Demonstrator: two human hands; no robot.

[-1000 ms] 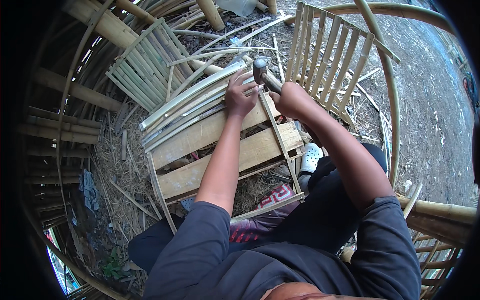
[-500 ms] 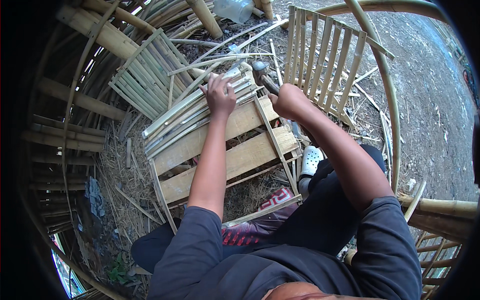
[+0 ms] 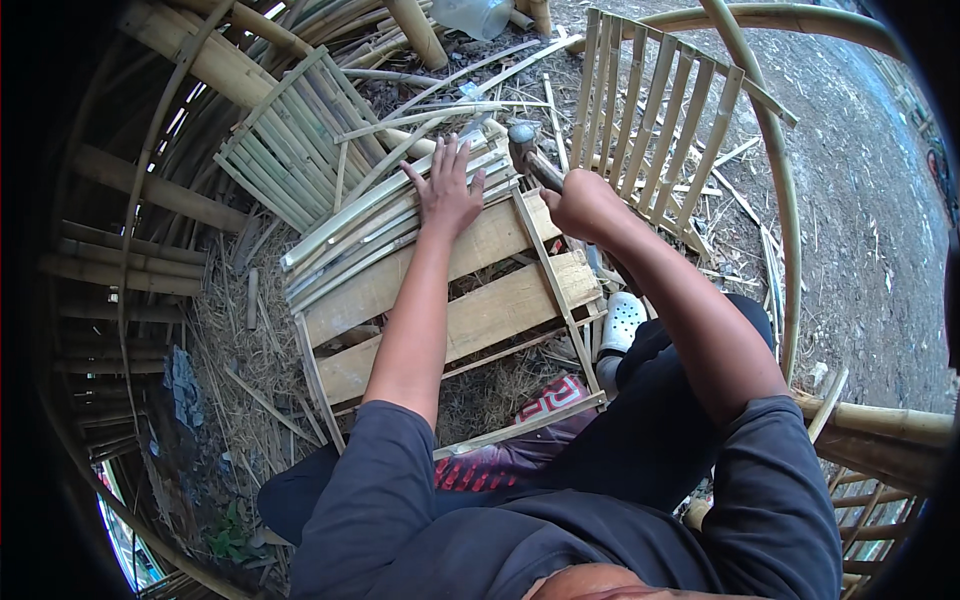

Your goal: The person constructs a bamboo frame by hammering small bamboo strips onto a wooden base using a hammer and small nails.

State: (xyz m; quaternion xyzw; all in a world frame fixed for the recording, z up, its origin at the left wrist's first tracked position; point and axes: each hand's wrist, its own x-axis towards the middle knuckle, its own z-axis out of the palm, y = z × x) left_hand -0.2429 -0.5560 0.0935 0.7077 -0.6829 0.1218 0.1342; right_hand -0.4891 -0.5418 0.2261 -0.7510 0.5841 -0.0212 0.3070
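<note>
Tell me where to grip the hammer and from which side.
Grip the hammer by its handle, low down, coming from the person's right. The head points away over the bamboo slats; the right hand already wraps the handle's near end. The left hand lies flat on the slats.

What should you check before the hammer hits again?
1. Right hand wrapped round the hammer handle: ok.
2. Left hand flat on the bamboo slats, holding them: ok.
3. Left fingers away from the hammer head: not ok, they lie close beside it.
4. Nail under the hammer head: cannot tell, too small.
5. Slats resting on the wooden frame: ok.
</note>
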